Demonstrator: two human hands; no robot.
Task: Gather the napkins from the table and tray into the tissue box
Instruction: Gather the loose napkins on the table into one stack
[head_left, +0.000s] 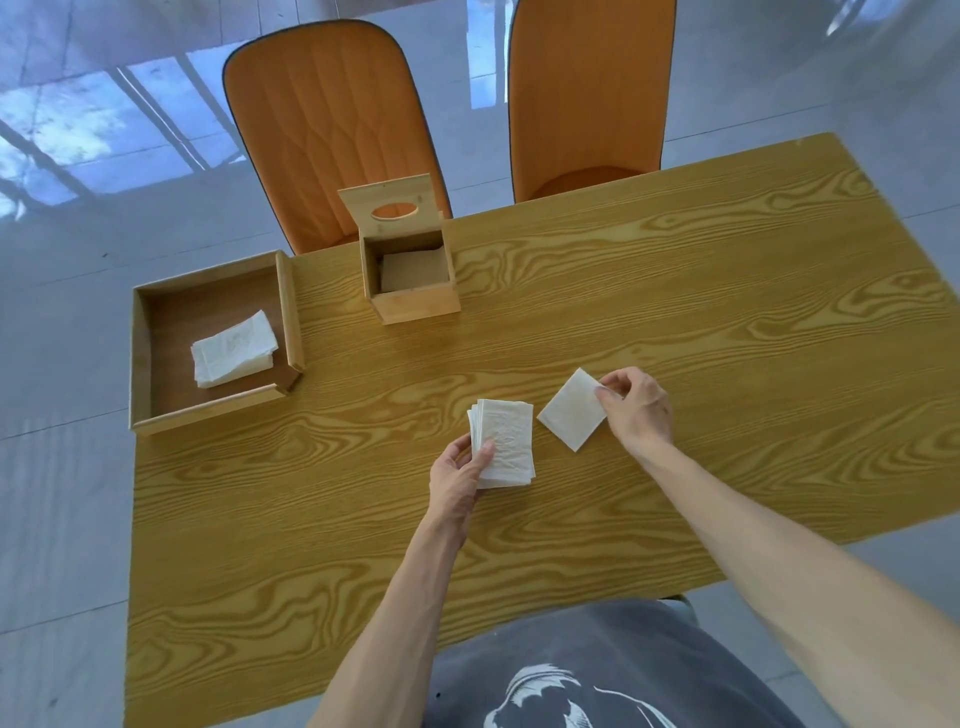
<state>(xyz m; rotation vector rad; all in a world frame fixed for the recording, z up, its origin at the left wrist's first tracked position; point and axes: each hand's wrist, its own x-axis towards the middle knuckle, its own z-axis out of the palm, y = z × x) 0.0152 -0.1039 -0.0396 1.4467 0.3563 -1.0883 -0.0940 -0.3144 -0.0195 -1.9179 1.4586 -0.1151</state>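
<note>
My left hand (460, 478) grips a small stack of white napkins (506, 444) just above the middle of the wooden table (675, 291). My right hand (636, 408) pinches the corner of a single white napkin (571, 410) to the right of the stack. At the table's far edge stands the wooden tissue box (415, 304), its lid with an oval hole tipped up; napkins lie inside it. More white napkins (234, 348) lie in the wooden tray (291, 306) at the far left.
Two orange chairs (332, 119) stand behind the table's far edge. The tray overhangs the table's left edge. Bare tabletop lies to the right and in front of my hands. The floor is glossy grey tile.
</note>
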